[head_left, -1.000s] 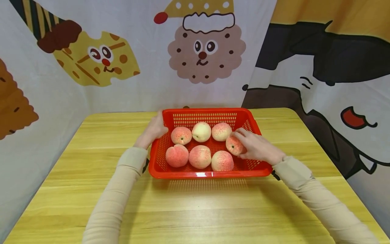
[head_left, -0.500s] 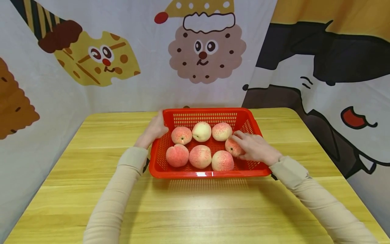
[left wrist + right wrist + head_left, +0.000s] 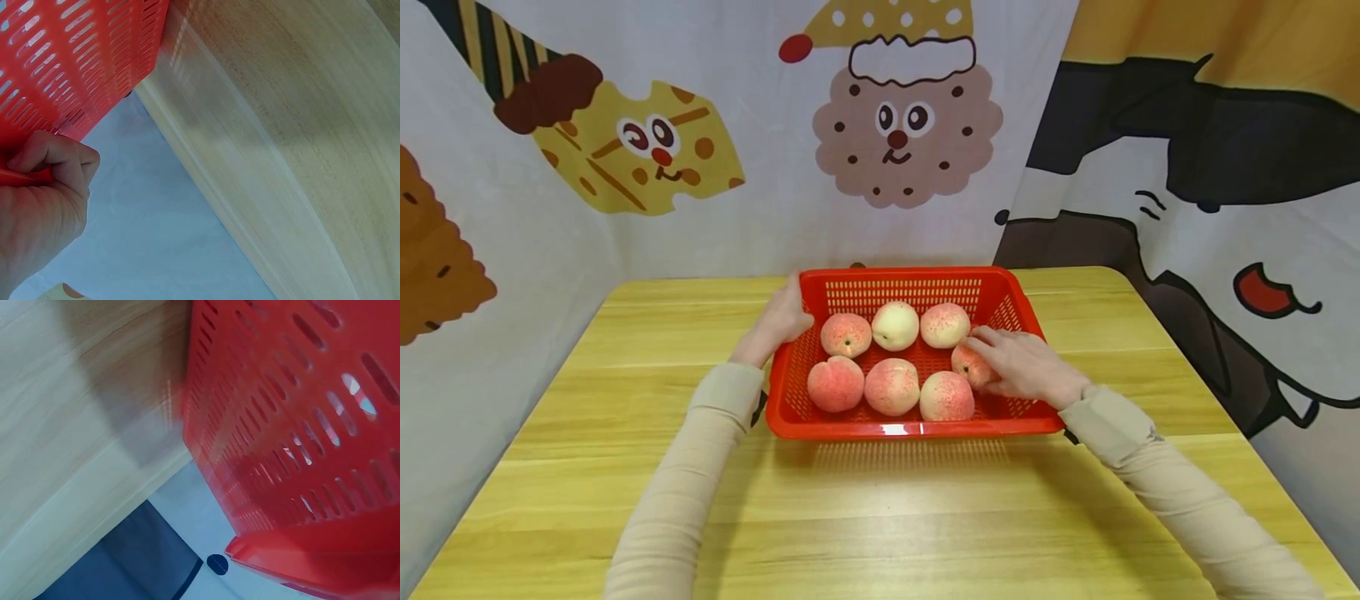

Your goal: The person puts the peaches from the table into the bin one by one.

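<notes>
A red plastic basket with slotted walls stands on the wooden table, several peaches inside in two rows. My left hand grips the basket's left rim; in the left wrist view the fingers of that hand curl over the red edge. Reaching over the right wall, my right hand holds a reddish peach at the right end of the rows, its fingers bent over the top and side. That peach lies close to the speckled peach in the front row. In the right wrist view only the basket's outer wall shows; the hand is hidden.
The wooden table stretches to both sides and in front of the basket. Behind it hangs a white curtain printed with cartoon food figures, close to the table's back edge.
My right hand has shifted slightly left and toward me, bringing the reddish peach closer to the front-row peach. The left hand and basket have stayed in place.
</notes>
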A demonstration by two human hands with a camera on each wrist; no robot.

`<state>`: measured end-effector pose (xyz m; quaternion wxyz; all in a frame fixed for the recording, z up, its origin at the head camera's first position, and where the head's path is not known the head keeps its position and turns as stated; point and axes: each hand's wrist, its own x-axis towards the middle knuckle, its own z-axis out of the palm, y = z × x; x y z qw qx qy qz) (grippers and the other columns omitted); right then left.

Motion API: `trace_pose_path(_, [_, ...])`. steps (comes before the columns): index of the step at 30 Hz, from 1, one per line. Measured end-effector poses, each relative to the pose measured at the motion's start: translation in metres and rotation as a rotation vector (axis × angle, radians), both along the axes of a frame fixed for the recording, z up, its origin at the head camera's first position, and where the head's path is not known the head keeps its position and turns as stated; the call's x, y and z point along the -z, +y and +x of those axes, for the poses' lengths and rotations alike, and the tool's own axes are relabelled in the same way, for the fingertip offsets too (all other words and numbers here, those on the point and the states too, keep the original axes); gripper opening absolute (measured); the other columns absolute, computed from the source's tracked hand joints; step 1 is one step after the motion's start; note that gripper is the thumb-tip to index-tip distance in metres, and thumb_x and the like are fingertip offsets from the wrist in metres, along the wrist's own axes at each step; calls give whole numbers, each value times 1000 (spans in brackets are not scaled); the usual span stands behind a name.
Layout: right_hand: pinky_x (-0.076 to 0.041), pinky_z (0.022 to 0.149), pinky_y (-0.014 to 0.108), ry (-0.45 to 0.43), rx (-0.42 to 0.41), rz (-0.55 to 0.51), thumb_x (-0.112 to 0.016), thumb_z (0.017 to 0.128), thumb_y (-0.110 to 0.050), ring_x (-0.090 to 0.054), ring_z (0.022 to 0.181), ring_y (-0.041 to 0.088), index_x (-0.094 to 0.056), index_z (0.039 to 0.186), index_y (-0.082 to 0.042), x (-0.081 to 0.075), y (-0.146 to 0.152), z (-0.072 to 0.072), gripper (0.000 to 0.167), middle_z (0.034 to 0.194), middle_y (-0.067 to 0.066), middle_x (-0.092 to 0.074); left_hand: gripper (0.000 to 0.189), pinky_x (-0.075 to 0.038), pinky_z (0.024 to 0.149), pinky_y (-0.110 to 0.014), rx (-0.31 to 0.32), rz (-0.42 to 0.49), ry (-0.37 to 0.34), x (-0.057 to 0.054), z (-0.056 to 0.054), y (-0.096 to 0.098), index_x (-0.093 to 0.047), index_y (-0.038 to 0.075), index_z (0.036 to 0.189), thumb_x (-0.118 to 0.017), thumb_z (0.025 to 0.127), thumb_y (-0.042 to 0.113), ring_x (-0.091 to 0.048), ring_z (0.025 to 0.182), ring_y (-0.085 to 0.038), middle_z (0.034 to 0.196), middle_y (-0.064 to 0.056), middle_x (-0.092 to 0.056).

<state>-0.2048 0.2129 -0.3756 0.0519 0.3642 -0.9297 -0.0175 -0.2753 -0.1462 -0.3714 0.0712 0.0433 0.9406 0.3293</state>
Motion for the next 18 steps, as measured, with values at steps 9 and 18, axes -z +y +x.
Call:
trace_pose_path(9, [-54,85,45,66,-5,-263,-76,78,-29,-63,100,28,-59,122,-5,-5,5,8,53,118,13,-60,77,-51,92,-51,2,19,11,1,1,-1,-8,2,149,-50,85,0,-55,113,-40,130,-28,-48])
trace_pose_path(18, [-48,91,54,239,192,-529,-72,81,-11,-57,106,35,-59,118,1,-14,31,21,41,117,19,-59,64,-38,104,-58,-142,-8,235,9,19,-18,-23,2,149,-29,101,44,-41,129,-44,145,-28,-34])
